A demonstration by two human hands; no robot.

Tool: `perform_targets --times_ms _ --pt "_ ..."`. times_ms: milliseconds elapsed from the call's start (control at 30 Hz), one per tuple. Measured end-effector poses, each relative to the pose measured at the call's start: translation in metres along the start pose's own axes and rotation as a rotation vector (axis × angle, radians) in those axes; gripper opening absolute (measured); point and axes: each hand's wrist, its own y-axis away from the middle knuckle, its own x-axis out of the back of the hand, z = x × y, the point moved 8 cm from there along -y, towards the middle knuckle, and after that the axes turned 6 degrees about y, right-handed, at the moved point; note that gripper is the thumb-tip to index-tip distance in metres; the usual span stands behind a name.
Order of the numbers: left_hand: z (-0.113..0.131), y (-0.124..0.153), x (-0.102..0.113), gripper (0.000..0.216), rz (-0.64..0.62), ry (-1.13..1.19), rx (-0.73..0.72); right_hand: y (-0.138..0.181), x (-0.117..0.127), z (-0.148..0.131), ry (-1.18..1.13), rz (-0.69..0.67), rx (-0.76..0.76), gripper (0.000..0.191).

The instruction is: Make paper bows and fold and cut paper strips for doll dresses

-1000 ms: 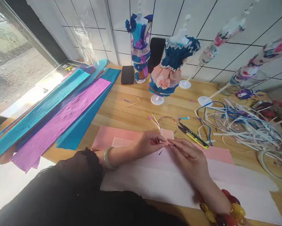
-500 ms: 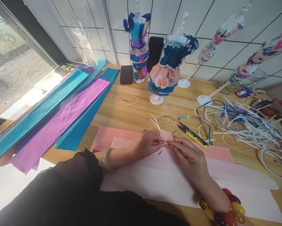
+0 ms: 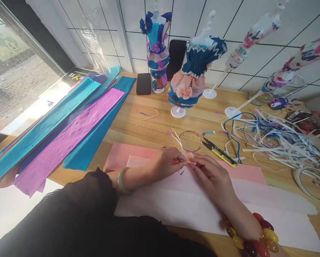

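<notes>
Between my two hands is a small piece of pink paper [image 3: 188, 155], its lower end gathered between my fingertips. My left hand [image 3: 167, 163] pinches it from the left, thumb against forefinger. From the right, my right hand [image 3: 213, 175] grips the same piece with thumb and fingers closed. Both hands hover close above large pale pink and white paper sheets [image 3: 160, 203]. Just beyond the fingertips lie a thin wire ring [image 3: 191, 141] and a pale cord loop [image 3: 176, 135]. Black-and-yellow thread snips [image 3: 221, 152] rest to the right.
Long turquoise and purple paper strips [image 3: 76, 130] cover the left side. Dressed mannequin stands [image 3: 189, 75] line the tiled wall, with a phone [image 3: 143, 84] beside them. A tangle of white and blue strips [image 3: 277, 139] and a tape roll [image 3: 312, 184] lie at the right.
The small pink paper, earlier standing up as a flat rectangle, now looks folded down and pinched together. My right fingers have shifted slightly over it; my left hand stays almost still.
</notes>
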Motion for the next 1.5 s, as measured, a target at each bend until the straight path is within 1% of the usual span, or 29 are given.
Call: perform_targets --times_ms 200,300,433,567,700,867,1000,1267,1500 --pt "0.001 0.000 0.000 0.015 -0.013 0.031 0.015 0.001 0.000 0.001 -0.028 0.002 -0.010 0.015" --pt "-0.004 0.000 -0.001 0.012 -0.022 0.105 0.090 0.001 0.002 0.002 -0.047 0.008 -0.032 0.015" --pt "-0.014 0.002 -0.007 0.014 -0.058 0.296 0.230 0.000 0.006 0.004 -0.074 0.033 -0.086 0.015" --pt "-0.016 0.002 -0.010 0.019 -0.092 0.375 0.279 0.000 0.007 0.006 -0.107 0.055 -0.122 0.015" --pt "-0.014 0.002 -0.009 0.020 -0.104 0.358 0.285 0.002 0.006 0.011 -0.185 0.054 -0.190 0.013" --pt "-0.010 0.002 -0.006 0.020 -0.090 0.361 0.254 0.005 0.003 0.022 -0.305 0.047 -0.339 0.009" --pt "-0.005 0.000 -0.005 0.019 -0.092 0.352 0.212 0.006 0.003 0.026 -0.376 0.060 -0.417 0.008" --pt "-0.002 -0.002 -0.002 0.015 -0.058 0.376 0.165 0.007 0.004 0.026 -0.444 0.078 -0.470 0.007" --pt "-0.007 -0.003 -0.004 0.013 -0.074 0.417 0.274 0.009 0.004 0.025 -0.424 0.111 -0.501 0.008"
